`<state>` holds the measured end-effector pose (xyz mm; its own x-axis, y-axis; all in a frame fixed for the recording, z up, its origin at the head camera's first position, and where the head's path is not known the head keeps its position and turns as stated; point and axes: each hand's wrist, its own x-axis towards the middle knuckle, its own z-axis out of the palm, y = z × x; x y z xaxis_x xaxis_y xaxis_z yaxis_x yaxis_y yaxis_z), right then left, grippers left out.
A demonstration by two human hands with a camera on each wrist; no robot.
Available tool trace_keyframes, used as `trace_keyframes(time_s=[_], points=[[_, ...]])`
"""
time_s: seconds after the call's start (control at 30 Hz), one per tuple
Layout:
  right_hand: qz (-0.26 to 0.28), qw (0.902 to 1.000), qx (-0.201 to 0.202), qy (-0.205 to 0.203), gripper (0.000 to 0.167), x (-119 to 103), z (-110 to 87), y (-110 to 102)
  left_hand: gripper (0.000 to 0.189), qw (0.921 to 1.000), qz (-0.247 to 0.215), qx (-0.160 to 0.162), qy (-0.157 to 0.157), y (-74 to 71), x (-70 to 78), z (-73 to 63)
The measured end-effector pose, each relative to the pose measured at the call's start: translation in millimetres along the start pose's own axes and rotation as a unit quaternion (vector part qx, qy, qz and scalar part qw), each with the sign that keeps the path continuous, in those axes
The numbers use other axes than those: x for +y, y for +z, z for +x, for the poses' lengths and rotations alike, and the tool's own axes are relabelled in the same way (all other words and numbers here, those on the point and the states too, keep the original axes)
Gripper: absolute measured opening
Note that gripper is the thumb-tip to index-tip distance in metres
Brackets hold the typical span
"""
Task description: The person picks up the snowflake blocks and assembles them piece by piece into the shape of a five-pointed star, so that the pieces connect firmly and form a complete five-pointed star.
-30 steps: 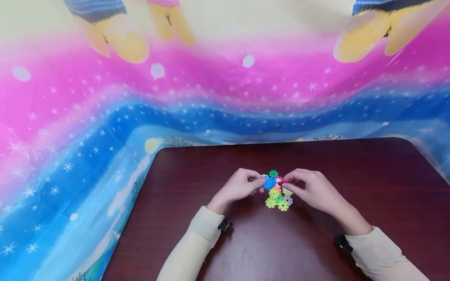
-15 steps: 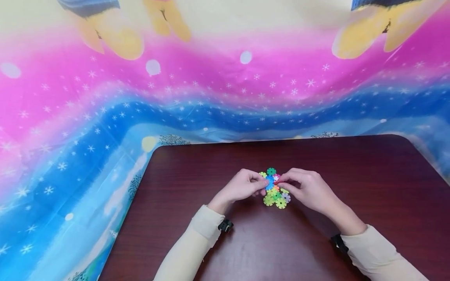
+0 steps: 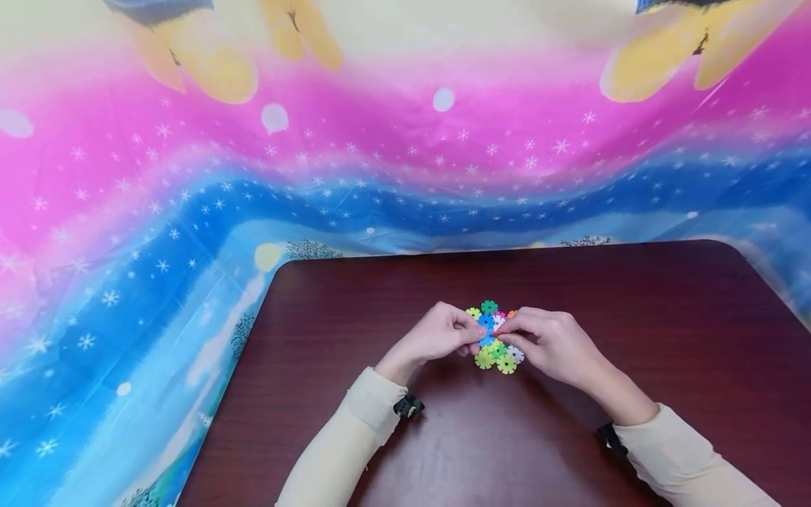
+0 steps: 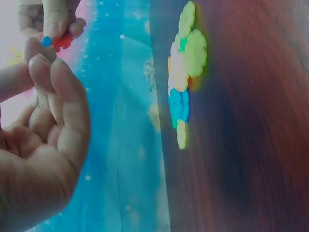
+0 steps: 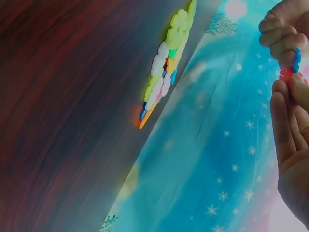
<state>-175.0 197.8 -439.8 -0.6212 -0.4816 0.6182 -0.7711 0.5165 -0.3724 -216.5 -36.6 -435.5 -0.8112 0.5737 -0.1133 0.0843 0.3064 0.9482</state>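
Observation:
My left hand (image 3: 437, 331) pinches a blue notched snowflake disc (image 5: 297, 60) between thumb and fingers. A red snowflake disc (image 5: 287, 75) is pinched in my right hand (image 3: 557, 348). Both discs meet edge to edge in the wrist views; how far their slots interlock cannot be made out. Below the hands, a small pile of snowflake discs (image 3: 485, 359) in yellow-green, green, white, orange and blue lies on the table. Fingers cover part of the pile in the head view. The left wrist view shows the blue disc (image 4: 46, 41) just touching the red disc (image 4: 63, 42).
The dark reddish-brown table (image 3: 355, 303) has rounded far corners. Behind and left of it hangs a pink and blue cloth (image 3: 380, 162) with printed snowflakes. Each wrist wears a black strap (image 3: 408, 406) at the cuff of a cream sleeve (image 3: 345, 443).
The right hand has moved left, bringing the red disc up to the blue one. The blue disc has turned away from facing the head camera. The left hand has barely moved.

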Motion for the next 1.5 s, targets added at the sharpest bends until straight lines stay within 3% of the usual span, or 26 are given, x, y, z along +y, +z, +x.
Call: trace_keyframes(time_s=[0.2, 0.37, 0.43, 0.53, 0.6, 0.67, 0.77, 1.0, 1.2, 1.37, 1.5], points=[[-0.006, 0.9999, -0.008, -0.005, 0.036, 1.7, 0.4, 1.3, 0.016, 1.0000, 0.004, 0.000, -0.001, 0.2, -2.7, 1.4], [-0.016, 0.9940, -0.069, 0.082, 0.035, 5.8, 2.7, 0.2, 0.018, 0.9998, 0.012, 0.013, -0.008, -7.4, -4.7, 0.1], [-0.040, 0.9833, -0.122, 0.129, 0.037, 8.5, 1.2, -1.1, 0.019, 0.9996, 0.012, 0.021, -0.015, -10.9, -5.6, -1.2], [-0.084, 0.9559, -0.214, 0.183, 0.036, 13.8, -3.8, -2.2, 0.017, 0.9992, 0.006, 0.033, -0.020, -15.5, -6.0, -3.0], [-0.099, 0.9407, -0.258, 0.197, 0.031, 17.6, -6.6, -1.2, 0.016, 0.9991, 0.003, 0.037, -0.022, -18.0, -6.1, -3.8], [-0.104, 0.9331, -0.279, 0.202, 0.026, 20.5, -8.4, 1.6, 0.016, 0.9990, -0.002, 0.038, -0.022, -19.3, -6.3, -3.9], [-0.101, 0.9320, -0.286, 0.198, 0.020, 21.8, -9.1, 8.0, 0.016, 0.9990, -0.005, 0.038, -0.022, -19.4, -7.0, -3.4], [-0.105, 0.9287, -0.293, 0.202, 0.029, 20.6, -9.4, 19.2, 0.019, 0.9991, -0.002, 0.034, -0.023, -15.8, -9.1, -2.6], [-0.057, 0.9271, -0.288, 0.233, 0.029, 22.8, -10.8, 16.9, 0.021, 0.9991, -0.006, 0.035, -0.023, -14.7, -9.7, -3.3], [0.010, 0.9335, -0.269, 0.237, 0.023, 22.6, -13.5, 11.5, 0.020, 0.9987, -0.012, 0.044, -0.022, -13.1, -9.0, -4.1], [0.034, 0.9420, -0.225, 0.246, 0.020, 19.2, -16.7, 5.8, 0.018, 0.9980, -0.018, 0.058, -0.015, -10.6, -7.8, -5.0]])
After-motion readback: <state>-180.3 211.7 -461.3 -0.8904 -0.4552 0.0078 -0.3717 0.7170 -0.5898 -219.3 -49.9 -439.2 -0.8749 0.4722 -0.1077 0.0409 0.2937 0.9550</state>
